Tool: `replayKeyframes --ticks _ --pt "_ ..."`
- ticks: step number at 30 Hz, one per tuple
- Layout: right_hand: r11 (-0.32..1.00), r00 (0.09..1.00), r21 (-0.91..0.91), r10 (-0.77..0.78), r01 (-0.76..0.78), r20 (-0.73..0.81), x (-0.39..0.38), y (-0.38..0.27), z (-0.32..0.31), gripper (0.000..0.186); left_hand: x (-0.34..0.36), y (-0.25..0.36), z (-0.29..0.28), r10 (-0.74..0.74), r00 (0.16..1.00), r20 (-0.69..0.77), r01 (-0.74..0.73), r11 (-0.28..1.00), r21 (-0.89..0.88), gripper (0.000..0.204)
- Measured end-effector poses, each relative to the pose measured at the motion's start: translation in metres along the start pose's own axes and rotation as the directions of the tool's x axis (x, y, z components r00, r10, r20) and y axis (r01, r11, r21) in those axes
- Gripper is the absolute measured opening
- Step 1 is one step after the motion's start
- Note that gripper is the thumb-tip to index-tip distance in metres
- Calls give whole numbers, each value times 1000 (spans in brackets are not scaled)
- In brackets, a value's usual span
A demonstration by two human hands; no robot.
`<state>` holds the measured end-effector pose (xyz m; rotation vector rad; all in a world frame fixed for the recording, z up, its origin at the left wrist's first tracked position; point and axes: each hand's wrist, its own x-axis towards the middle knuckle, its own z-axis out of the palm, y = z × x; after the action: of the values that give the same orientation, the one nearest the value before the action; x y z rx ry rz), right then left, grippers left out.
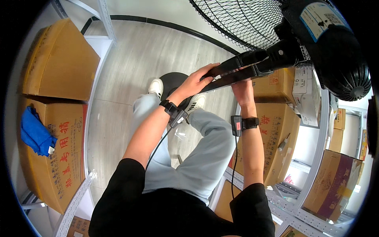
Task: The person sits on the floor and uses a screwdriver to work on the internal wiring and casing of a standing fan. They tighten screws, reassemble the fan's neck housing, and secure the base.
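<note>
A large black pedestal fan [276, 55] leans across the upper right, its motor housing bearing a blue-and-white label. Its round base [170, 81] is on the floor by my shoes. My left hand [193, 83] is closed round the fan's black column, fingers over the top. Farther up the column, my right hand [242, 91] grips from the right side; its fingers are partly hidden behind the column. Both wrists wear black straps with small cabled boxes.
Cardboard boxes [59, 63] fill the left shelf, with a blue cloth [36, 131] on one. On the right are more boxes [272, 138], a marker-like tool [283, 142] and white metal racks [316, 158]. The fan's wire cage [241, 19] stands near the wall.
</note>
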<state>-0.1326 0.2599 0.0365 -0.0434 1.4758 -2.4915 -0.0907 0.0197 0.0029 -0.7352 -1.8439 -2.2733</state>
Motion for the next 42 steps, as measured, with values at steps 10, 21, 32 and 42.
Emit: replayKeyframes --ticks 10,21,32,42 --pt "977 993 -207 29 -52 -112 -5 20 14 50 -2 5 6 1 1000 -25 -2 998 -62 50" --pt "242 953 -960 -229 -142 -199 8 41 -83 27 -1 5 8 46 996 -72 -48 998 -36 50" --pt "802 972 -579 -225 144 -70 6 38 -6 52 -10 7 -4 33 986 -161 -35 999 -9 49" --pt "903 982 -402 183 -151 44 4 14 11 28 -8 10 -3 67 977 -203 -71 997 -12 49"
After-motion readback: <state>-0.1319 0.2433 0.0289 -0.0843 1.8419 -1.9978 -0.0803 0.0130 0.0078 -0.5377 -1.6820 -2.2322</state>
